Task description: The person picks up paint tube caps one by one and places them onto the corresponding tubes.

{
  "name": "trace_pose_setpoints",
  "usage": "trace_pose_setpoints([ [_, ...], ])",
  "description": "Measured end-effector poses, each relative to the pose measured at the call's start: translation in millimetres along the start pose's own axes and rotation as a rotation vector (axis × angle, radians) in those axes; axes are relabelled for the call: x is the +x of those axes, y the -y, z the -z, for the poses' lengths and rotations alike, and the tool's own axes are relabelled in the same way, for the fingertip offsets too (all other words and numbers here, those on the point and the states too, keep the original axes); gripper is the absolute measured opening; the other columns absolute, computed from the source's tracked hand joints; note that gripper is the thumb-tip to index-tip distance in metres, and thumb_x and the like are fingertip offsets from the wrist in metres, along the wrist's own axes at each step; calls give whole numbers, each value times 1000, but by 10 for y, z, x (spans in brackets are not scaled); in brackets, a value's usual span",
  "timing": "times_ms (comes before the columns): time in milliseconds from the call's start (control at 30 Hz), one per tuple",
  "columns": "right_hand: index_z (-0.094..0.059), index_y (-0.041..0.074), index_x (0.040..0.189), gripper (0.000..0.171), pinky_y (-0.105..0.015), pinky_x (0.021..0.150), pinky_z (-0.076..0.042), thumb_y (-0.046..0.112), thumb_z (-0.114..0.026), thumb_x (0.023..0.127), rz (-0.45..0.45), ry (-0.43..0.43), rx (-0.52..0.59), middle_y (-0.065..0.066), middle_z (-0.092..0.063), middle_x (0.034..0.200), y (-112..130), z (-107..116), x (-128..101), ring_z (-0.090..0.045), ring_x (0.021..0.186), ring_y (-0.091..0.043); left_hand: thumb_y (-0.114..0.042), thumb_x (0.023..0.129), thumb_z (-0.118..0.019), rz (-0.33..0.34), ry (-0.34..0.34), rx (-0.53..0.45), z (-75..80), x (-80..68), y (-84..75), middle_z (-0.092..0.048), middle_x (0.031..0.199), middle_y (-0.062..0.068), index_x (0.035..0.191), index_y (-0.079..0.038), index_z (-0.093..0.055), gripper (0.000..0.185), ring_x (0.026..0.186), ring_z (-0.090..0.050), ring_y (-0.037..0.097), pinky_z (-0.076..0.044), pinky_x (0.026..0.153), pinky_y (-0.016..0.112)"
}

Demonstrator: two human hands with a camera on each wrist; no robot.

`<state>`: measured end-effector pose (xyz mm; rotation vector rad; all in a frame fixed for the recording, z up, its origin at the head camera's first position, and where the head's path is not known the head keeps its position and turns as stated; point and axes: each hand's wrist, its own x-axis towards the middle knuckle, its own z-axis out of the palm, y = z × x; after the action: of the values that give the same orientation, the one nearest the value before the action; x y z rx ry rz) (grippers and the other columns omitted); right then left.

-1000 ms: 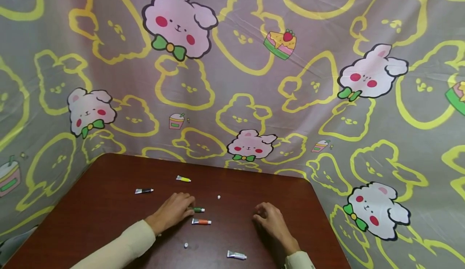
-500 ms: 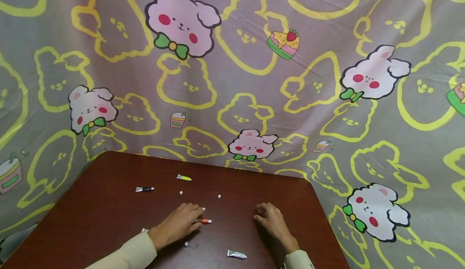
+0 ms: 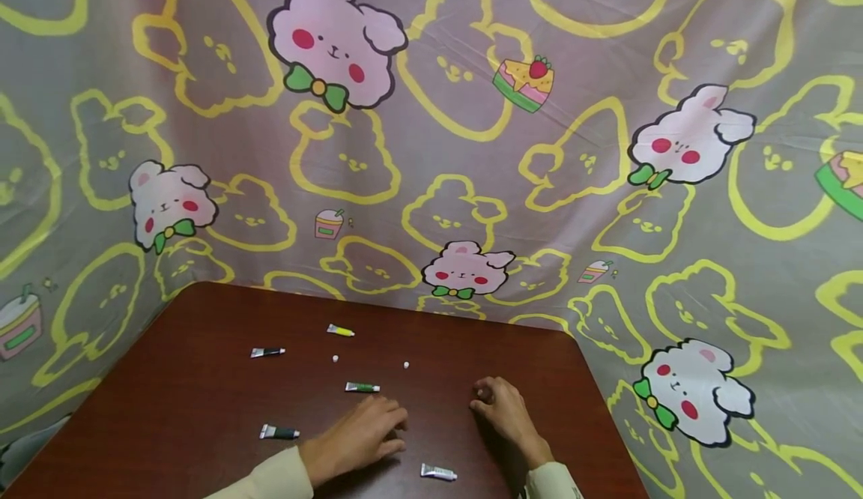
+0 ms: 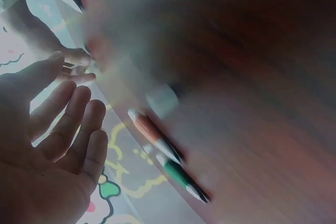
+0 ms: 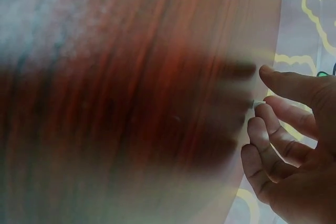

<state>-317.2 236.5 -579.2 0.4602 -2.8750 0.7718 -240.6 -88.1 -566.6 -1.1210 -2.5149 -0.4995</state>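
Observation:
My left hand (image 3: 364, 437) lies flat on the brown table (image 3: 202, 394), with straight fingers (image 4: 68, 129) and nothing in its grasp. In the left wrist view an orange tube (image 4: 155, 136) and a green tube (image 4: 181, 177) lie just past the fingertips. In the head view the hand hides the orange tube, and the green tube (image 3: 362, 387) lies just beyond the hand. My right hand (image 3: 502, 410) rests with curled fingers (image 5: 273, 150). A small white cap (image 5: 257, 104) sits at its index fingertip, under the thumb.
A yellow tube (image 3: 340, 330) and a black tube (image 3: 267, 352) lie farther back. A dark tube (image 3: 279, 432) lies to the left, and a pale tube (image 3: 439, 473) lies near the front edge. Two loose white caps (image 3: 335, 359) lie mid-table. Patterned cloth (image 3: 472, 147) hangs behind.
My left hand has left the green tube, passed over the orange one and slid right and nearer, covering it. The dark tube on the left has come into view. The right hand has stayed still.

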Motion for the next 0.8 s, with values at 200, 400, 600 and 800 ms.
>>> trace_pose_setpoints([
  [200, -78, 8, 110, 29, -35, 76, -54, 15, -92, 86, -2, 9, -17, 1, -69, 90, -11, -9, 8, -66, 82, -13, -39, 94, -86, 38, 68, -98, -64, 76, -185, -70, 98, -11, 102, -21, -73, 23, 91, -59, 2, -49, 84, 27],
  [400, -78, 10, 107, 25, -37, 71, -52, 21, -91, 88, 80, -50, -9, 4, -68, 87, -362, -219, 80, -62, 79, -10, -44, 94, -84, 16, 87, -94, -162, 145, -329, -66, 94, -13, 100, -22, -70, 27, 88, -53, 0, -45, 81, 23],
  [600, -78, 19, 107, 22, -29, 69, -49, 24, -90, 89, 118, -122, -65, 13, -65, 86, -774, -498, 169, -57, 77, 1, -43, 89, -88, -34, 60, -25, -275, 195, -422, -66, 93, -15, 100, -24, -70, 28, 87, -54, -1, -42, 78, 20],
  [800, -76, 8, 106, 16, -40, 69, -53, 17, -83, 94, 120, -109, -46, -2, -69, 87, -363, -235, 77, -65, 77, -17, -43, 87, -90, -67, 33, -6, -366, 261, -473, -65, 93, -16, 98, -24, -70, 30, 86, -55, -1, -41, 76, 17],
])
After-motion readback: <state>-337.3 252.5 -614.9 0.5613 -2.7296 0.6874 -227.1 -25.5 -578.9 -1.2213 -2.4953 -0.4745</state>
